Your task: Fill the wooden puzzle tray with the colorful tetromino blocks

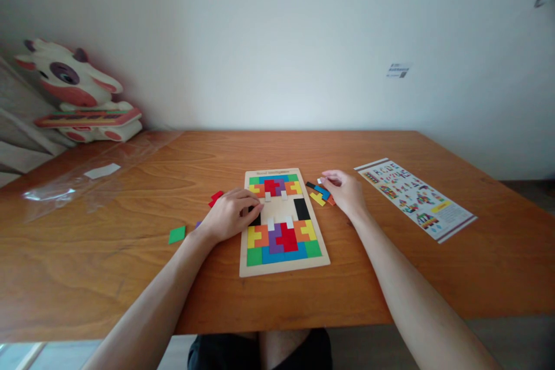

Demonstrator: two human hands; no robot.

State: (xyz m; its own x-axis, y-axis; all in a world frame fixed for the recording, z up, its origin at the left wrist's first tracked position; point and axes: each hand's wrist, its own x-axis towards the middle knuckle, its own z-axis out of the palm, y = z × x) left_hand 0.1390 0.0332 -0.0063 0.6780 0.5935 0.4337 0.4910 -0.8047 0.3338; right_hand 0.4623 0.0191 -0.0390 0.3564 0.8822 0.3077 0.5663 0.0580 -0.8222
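Observation:
A wooden tetromino puzzle board [284, 270] lies in front of me, its top and bottom filled with coloured pieces. My left hand [232, 214] rests over the board's left edge, its fingers loosely bent and touching down by a black piece [255, 218], partly covering it. Nothing shows in its grasp. Across the board, another black piece [300, 209] lies along the right edge. Just right of the board, my right hand [344, 189] pinches a small white piece [321, 181] between thumb and fingers. Below it are several loose pieces, including a yellow piece [318, 199] and a blue piece [322, 192].
A green square [177, 235] and a red piece [215, 199] lie left of the board; a purple one is mostly hidden by my left wrist. A printed sheet [418, 199] lies to the right. Clear plastic wrap [65, 188] and a cow-shaped toy keyboard [93, 118] are at left.

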